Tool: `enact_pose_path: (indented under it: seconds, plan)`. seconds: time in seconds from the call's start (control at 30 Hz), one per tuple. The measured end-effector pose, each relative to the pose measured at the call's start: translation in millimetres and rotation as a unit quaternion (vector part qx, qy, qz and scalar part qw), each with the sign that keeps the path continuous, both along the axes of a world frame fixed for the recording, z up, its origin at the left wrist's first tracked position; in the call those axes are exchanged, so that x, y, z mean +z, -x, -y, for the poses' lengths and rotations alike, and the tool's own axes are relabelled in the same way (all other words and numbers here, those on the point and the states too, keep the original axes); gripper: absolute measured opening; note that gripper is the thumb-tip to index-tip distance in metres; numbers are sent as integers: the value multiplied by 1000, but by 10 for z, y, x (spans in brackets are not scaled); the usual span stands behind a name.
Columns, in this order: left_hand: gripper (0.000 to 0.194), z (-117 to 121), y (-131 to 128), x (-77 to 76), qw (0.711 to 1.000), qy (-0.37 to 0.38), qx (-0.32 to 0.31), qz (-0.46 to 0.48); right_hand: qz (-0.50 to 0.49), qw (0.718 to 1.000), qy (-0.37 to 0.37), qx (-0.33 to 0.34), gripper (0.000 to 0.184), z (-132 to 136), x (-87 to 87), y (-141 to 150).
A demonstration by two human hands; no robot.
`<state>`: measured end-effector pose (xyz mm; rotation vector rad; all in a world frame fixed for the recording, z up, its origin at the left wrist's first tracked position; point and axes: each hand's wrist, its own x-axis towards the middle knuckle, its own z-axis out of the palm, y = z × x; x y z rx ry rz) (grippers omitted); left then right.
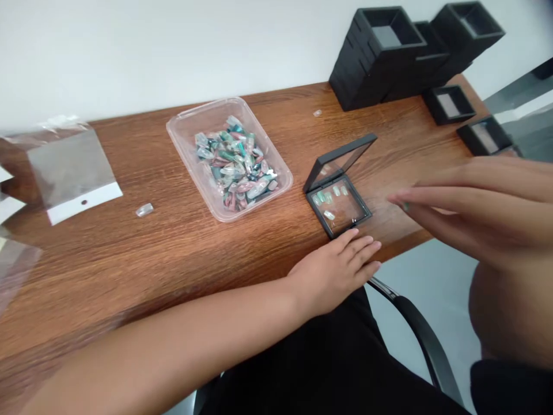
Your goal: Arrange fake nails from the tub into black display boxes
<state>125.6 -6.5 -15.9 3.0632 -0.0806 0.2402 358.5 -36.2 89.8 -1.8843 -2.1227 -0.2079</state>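
A small black display case stands on the table with its clear lid tilted up. Several pale green press-on nails lie inside on its transparent base. My left hand rests at the table's front edge, fingers stretched out, its index fingertip right by the case's near side; whether it touches cannot be told. To the right of the case, my right hand is raised and slightly blurred, thumb and fingertips pinched on a small green press-on nail, mostly hidden by the fingers.
A clear plastic tub holds many loose press-on nails. Single clear nails lie on the wooden table. Plastic bags are at left. Stacked black boxes stand at the back right, near more black frames. A chair armrest is below.
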Motion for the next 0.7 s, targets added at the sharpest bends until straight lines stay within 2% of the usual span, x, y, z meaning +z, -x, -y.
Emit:
enact_pose_path:
  seconds: [0.07, 0.13, 0.2, 0.3, 0.4, 0.5, 0.7]
  plan:
    - [60, 12, 12, 10, 1000, -10, 5, -18, 35, 994, -49, 90, 10, -16, -184, -28]
    - [62, 3, 17, 23, 999, -11, 8, -35, 63, 990, -40, 118, 14, -24, -331, 1]
    - [62, -25, 18, 43, 999, 2, 6, -41, 74, 990, -12, 115, 17, -26, -413, 74]
    - [62, -77, 17, 80, 998, 30, -12, -45, 83, 989, 5, 123, 21, -38, -450, 196]
    - [63, -110, 15, 107, 997, 52, -18, -49, 110, 989, 17, 93, 25, -71, -475, 246]
    - [66, -126, 13, 120, 996, 65, -21, -53, 131, 989, 1, 64, 22, -114, -543, 232]
    - [68, -140, 11, 100, 996, 81, -24, -38, 162, 984, -38, 64, 22, -153, -670, 319]
